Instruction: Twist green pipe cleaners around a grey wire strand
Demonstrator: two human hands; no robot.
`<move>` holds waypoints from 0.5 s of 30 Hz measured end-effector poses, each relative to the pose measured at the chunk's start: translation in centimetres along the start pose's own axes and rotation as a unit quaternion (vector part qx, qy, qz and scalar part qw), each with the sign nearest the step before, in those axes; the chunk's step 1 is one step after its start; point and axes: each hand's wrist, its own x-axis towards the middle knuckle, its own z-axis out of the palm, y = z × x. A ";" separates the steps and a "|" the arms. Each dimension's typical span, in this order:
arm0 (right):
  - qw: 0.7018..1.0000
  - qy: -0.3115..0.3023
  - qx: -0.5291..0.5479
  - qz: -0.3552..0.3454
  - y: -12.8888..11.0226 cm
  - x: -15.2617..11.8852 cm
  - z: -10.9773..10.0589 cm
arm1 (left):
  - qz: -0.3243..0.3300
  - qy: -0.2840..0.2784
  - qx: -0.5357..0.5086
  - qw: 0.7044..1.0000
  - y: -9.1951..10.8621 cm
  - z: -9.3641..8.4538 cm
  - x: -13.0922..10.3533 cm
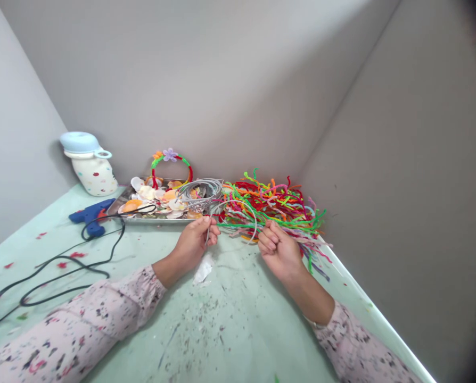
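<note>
My left hand (194, 242) is closed in a pinch on a thin grey headband hoop (255, 218), whose arc curves up and over toward the right. A green pipe cleaner (238, 225) runs from near my left fingertips to my right hand (278, 247). The right hand is curled into a fist and appears to grip that pipe cleaner's end, which its fingers hide. Just beyond both hands spreads a pile of colourful pipe cleaners (270, 197). More grey headbands (201, 190) lie bundled at the tray's right end.
A metal tray (158, 220) holds shells and a pipe-cleaner-wrapped headband (190, 173) with flowers. Left of it are a blue glue gun (92, 215), its black cord (66, 271) and a white bottle (94, 173). White scrap (203, 268) lies on the green tabletop (206, 340). Walls stand behind.
</note>
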 end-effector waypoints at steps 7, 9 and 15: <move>0.999 0.000 -0.033 -0.002 0.7 -0.2 0.4 | -0.008 0.012 0.008 1.000 0.2 0.3 -0.1; 0.997 -0.021 -0.072 -0.002 1.1 -0.5 0.6 | -0.008 0.018 0.010 1.000 0.2 0.4 -0.2; 0.973 -0.096 -0.209 0.009 2.1 -1.6 1.1 | -0.004 0.012 0.014 1.000 0.1 0.3 -0.2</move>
